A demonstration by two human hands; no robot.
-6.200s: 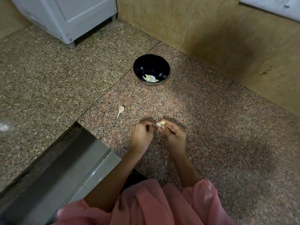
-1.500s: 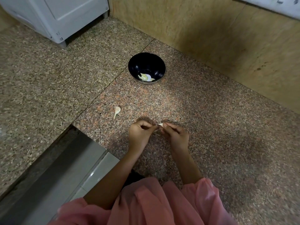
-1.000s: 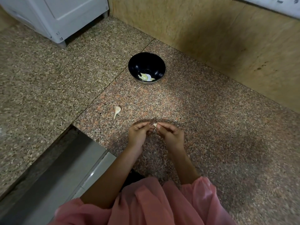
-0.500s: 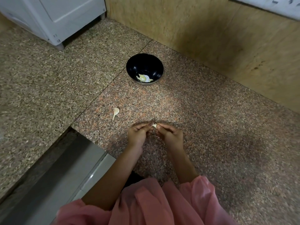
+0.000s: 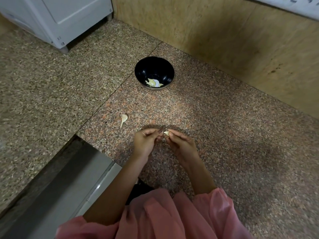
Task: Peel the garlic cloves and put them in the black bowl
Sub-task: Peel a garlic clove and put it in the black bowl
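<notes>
Pinched between your right hand point(image 5: 181, 144) thumb and fingers is a garlic clove point(image 5: 166, 133), low over the granite floor point(image 5: 224, 135), while your left hand point(image 5: 145, 141) nips at its skin with curled fingertips. You're mid-peel, by my read; how much skin is left is too small to tell. Ahead, well apart, sits the black bowl point(image 5: 165, 69) with pale peeled pieces inside. Another clove point(image 5: 123, 118) lies on the floor to your left. Next up, I'd say: strip the last skin, then reach forward and drop it in.
</notes>
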